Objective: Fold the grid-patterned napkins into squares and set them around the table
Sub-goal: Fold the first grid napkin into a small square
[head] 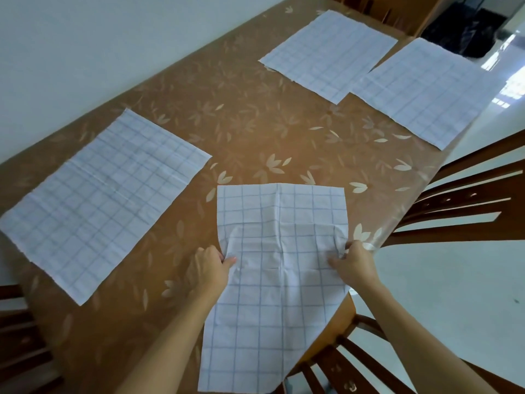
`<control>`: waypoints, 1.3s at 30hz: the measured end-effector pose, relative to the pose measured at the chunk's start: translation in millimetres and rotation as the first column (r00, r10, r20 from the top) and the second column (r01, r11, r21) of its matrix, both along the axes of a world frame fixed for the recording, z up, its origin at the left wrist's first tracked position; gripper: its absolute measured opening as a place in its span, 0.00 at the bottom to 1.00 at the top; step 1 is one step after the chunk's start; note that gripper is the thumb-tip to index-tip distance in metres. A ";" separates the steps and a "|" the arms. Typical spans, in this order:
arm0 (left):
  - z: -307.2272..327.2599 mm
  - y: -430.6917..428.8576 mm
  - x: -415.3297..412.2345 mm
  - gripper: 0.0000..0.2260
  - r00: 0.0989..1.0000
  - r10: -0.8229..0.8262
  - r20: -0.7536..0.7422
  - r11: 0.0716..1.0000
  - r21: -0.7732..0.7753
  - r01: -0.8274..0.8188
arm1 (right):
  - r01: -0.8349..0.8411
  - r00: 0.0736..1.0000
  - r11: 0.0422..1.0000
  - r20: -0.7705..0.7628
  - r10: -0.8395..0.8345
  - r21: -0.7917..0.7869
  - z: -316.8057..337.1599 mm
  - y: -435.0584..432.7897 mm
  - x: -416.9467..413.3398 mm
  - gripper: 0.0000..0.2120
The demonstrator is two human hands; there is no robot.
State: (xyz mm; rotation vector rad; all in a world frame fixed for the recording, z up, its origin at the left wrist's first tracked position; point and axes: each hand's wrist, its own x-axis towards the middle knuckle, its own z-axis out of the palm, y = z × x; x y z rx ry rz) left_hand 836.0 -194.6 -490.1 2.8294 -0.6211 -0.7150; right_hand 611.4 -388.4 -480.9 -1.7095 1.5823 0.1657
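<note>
A white napkin with a blue grid lies in front of me at the table's near corner, its lower part hanging past the edge. My left hand pinches its left edge and my right hand pinches its right edge at mid-length; the cloth bunches between them. Three more grid napkins lie flat and unfolded: one at the left, one at the far middle, one at the far right.
The table wears a brown cloth with pale leaf prints under clear plastic. Dark wooden chairs stand at the right, below the near corner and at the left edge. A white wall runs along the far-left side.
</note>
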 end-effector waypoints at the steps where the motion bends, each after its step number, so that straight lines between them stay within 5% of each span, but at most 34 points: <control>1: -0.5 1.6 -0.9 0.15 1.000 -0.013 0.000 1.000 0.002 0.013 | -0.040 0.999 0.999 -0.017 0.040 -0.021 -0.2 1.4 -1.5 0.10; 6: 5.3 7.8 -4.9 0.11 0.999 -0.001 -0.048 0.988 -0.152 -0.007 | -0.105 0.994 0.992 -0.004 0.105 -0.067 10.5 7.7 -13.0 0.09; 12: 25.8 18.2 8.6 0.07 0.928 -0.014 -0.373 0.899 -0.411 -0.152 | -0.103 0.980 0.994 0.164 0.109 -0.044 46.5 4.0 -22.9 0.05; 16: 53.8 21.6 8.6 0.19 0.889 -0.074 -0.452 0.843 -0.505 -0.187 | -0.107 0.953 0.993 0.277 0.118 -0.055 73.7 -4.2 -35.6 0.11; 21: 104.0 28.7 -10.1 0.28 0.899 -0.100 -0.427 0.754 -0.621 -0.212 | -0.169 0.898 0.979 0.392 0.199 -0.110 111.6 -13.4 -50.8 0.19; 24: 136.0 37.4 -21.3 0.31 0.920 -0.089 -0.382 0.704 -0.677 -0.213 | -0.150 0.857 0.968 0.462 0.228 -0.201 141.4 -14.2 -64.4 0.10; 28: 180.0 46.6 -33.1 0.33 0.926 -0.057 -0.373 0.634 -0.730 -0.255 | -0.107 0.807 0.963 0.544 0.230 -0.249 184.3 -16.2 -85.8 0.15; 36: 281.0 43.2 -60.4 0.30 0.965 -0.082 -0.248 0.494 -0.851 -0.177 | -0.076 0.566 0.970 0.791 0.234 -0.233 279.6 -28.9 -123.3 0.17; 39: 315.5 47.3 -65.9 0.31 0.966 -0.125 -0.226 0.432 -0.889 -0.152 | -0.120 0.381 0.943 0.862 0.333 -0.311 315.6 -32.6 -139.9 0.07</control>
